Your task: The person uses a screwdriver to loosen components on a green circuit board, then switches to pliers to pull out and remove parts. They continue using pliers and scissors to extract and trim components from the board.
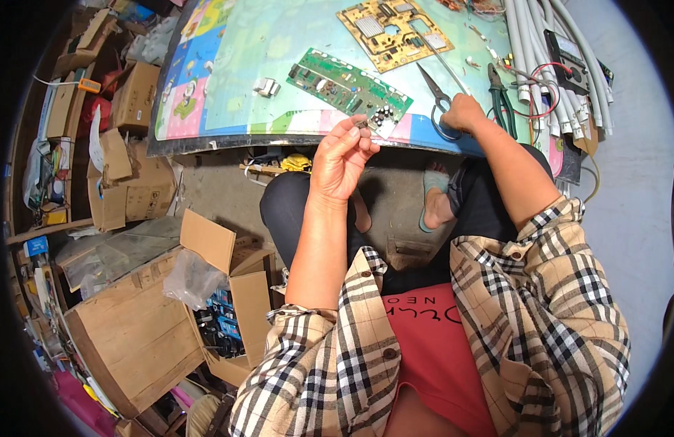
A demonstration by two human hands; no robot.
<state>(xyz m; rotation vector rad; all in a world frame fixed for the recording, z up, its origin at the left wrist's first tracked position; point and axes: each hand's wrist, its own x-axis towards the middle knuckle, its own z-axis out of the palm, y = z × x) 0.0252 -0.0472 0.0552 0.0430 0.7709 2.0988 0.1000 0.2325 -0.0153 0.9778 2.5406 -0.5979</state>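
My left hand (340, 162) is raised over the table's near edge, fingers pinched on a small dark piece (361, 124) too small to name. Just beyond it lies a green circuit board (344, 84) crowded with components. My right hand (466, 114) is closed over the table beside the dark-handled scissors (433, 86), overlapping their handle loops. A thin pale rod (450, 71) runs from that hand toward a tan circuit board (395, 33). Whether the fingers grip the rod or the scissors is hidden. Green-handled pliers (501, 102) lie to the right.
A small silvery metal part (267, 87) rests on the patterned table cover (227, 51). At the right are pale tubes (522, 51) and a black meter (568, 60) with red leads. Left on the floor stands an open carton (249, 309); shelves (53, 146) hold more boxes.
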